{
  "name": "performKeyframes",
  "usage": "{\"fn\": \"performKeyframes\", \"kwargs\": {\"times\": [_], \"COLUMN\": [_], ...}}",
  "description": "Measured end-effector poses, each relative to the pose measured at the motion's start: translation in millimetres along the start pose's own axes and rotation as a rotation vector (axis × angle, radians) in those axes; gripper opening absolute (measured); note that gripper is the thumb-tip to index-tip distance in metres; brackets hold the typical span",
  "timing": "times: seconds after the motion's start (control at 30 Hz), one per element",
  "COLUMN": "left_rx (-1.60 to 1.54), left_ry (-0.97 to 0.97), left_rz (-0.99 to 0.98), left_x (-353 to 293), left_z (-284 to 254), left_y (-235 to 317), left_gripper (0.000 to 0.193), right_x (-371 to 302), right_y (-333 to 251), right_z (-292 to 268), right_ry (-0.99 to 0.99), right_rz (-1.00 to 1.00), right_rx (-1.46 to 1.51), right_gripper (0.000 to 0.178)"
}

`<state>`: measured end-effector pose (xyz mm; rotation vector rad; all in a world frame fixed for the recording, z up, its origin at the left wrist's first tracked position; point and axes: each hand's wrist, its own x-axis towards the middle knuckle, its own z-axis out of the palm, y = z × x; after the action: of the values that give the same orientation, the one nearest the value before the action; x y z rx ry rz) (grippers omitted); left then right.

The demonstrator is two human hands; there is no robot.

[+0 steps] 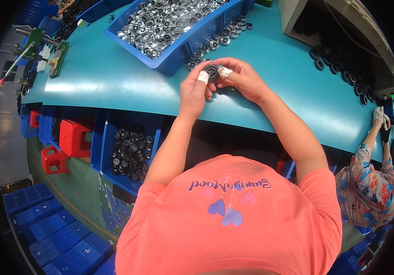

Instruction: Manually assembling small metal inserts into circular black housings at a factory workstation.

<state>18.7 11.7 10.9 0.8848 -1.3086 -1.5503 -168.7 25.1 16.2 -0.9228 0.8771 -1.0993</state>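
Observation:
A small wheel with a black tyre and a spoked hub (211, 72) is held up between my two hands, just above the table's near part. My left hand (194, 87) closes on its left side, the thumb wrapped in white tape. From the right, my right hand (242, 80) grips the same wheel, with white wrapping on the thumb too. Right behind my fingers, several loose shiny wheel hubs (214, 44) lie in a row along the bin's side. The big blue bin (169, 64) holds a heap of clear and silvery hubs (160, 27).
Black tyres (327, 66) lie by an opening at the right of the teal table (114, 87). A green hand press (34, 46) stands far left. Below the edge sits a blue bin of black wheels (130, 153), near red stools (73, 137). Another person (368, 183) works at right.

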Motion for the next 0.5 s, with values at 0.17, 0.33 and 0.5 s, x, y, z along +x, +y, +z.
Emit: {"fn": "performKeyframes", "kwargs": {"times": [0.17, 0.33, 0.5], "left_rx": [0.083, 0.161, 0.051], "left_ry": [-0.055, -0.060, -0.102], "left_rz": [0.017, 0.012, 0.015], "left_x": [0.1, -1.2, -0.4], "left_z": [-1.4, 0.2, 2.7], "left_y": [0.1, -0.3, 2.1], "left_gripper": [0.034, 0.033, 0.039], "right_x": [0.4, 0.6, 0.0], "right_y": [0.4, 4.5, 3.9], "right_z": [-3.3, -7.1, -7.2], "right_ry": [0.021, 0.034, 0.029], "right_rz": [-0.016, -0.025, 0.006], "right_rx": [-0.010, -0.029, 0.061], "right_gripper": [0.042, 0.046, 0.041]}}
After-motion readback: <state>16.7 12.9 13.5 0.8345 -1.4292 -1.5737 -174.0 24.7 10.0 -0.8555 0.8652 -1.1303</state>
